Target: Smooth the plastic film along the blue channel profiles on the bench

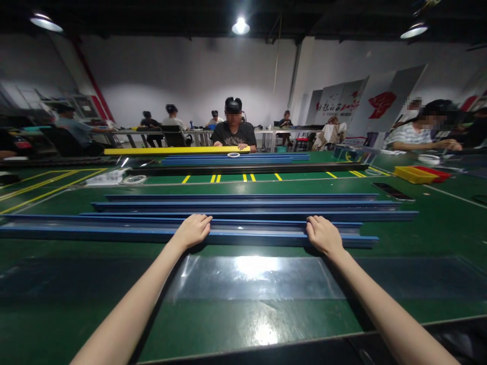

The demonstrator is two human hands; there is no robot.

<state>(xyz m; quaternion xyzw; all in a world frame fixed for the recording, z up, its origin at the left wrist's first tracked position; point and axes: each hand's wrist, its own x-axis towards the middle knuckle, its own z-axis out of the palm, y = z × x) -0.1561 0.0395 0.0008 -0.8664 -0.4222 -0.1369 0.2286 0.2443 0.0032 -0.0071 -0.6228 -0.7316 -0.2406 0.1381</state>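
Observation:
My left hand point(193, 230) is closed around the nearest long blue channel strip point(262, 239), left of the picture's middle. Farther right along the same strip, my right hand point(325, 235) has its fingers curled over it too. The strip lies crosswise with its open trough facing up, and its left end reaches the picture's edge. Several more blue channel strips point(247, 206) lie roughly parallel just behind it. Between my forearms, a clear plastic sheet point(243, 279) stretches flat across the table and reflects the lamp.
Across the green table point(426, 284) sits a person point(234, 133) with both hands at a yellow strip point(163, 151). A long black strip point(247, 169) lies in front of them. To the right are a phone point(392, 191), a yellow tray point(414, 175) and a red tray point(441, 175).

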